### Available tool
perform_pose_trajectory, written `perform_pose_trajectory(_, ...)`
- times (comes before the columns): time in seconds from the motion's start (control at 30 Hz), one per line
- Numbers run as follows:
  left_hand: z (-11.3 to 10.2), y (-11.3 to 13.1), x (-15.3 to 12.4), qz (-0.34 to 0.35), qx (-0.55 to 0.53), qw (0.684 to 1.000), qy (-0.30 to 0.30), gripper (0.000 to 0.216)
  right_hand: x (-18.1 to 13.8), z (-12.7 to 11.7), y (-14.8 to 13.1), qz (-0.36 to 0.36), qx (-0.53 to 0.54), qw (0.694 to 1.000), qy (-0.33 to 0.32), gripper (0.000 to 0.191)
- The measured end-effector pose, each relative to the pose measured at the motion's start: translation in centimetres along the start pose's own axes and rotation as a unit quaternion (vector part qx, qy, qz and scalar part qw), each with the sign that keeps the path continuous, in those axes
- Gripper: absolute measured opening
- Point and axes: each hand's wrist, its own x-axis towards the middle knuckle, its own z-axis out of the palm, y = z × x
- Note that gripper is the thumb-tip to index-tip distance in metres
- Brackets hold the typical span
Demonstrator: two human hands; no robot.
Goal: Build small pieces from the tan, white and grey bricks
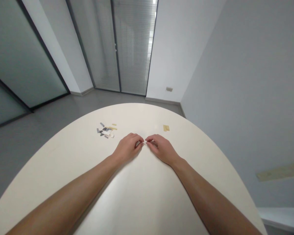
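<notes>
My left hand (128, 146) and my right hand (160, 148) rest on the cream round table (137, 195), fingertips meeting at the middle. Both hands are pinched on a tiny pale piece (144, 142) held between them; it is too small to name. A heap of several small grey, white and tan building pieces (106, 130) lies just beyond and left of my left hand. A tan flat piece (166, 128) lies alone beyond my right hand.
The table's far edge curves just behind the pieces. Beyond it are grey floor, glass partitions (19, 65) on the left, a blind-covered door (127, 49) at the back and a white wall (247, 81) on the right.
</notes>
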Motion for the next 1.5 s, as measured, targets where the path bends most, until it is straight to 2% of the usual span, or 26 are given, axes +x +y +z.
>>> perform_pose_trajectory(0.77, -0.04, 0.10, 0.01, -0.019, -0.012, 1.000, -0.004, 0.012, -0.03, 0.01, 0.10, -0.011, -0.008, 1.000, 0.000, 0.011)
perform_pose_trajectory(1.13, 0.05, -0.07, -0.06, 0.001, -0.006, 1.000, 0.002, 0.008, -0.02, 0.05, 0.12, -0.019, -0.009, 1.000, -0.001, 0.015)
perform_pose_trajectory(1.5, 0.05, -0.06, -0.06, -0.033, -0.016, 0.999, 0.004, 0.018, -0.03, 0.01, -0.02, 0.005, -0.013, 1.000, -0.001, 0.013)
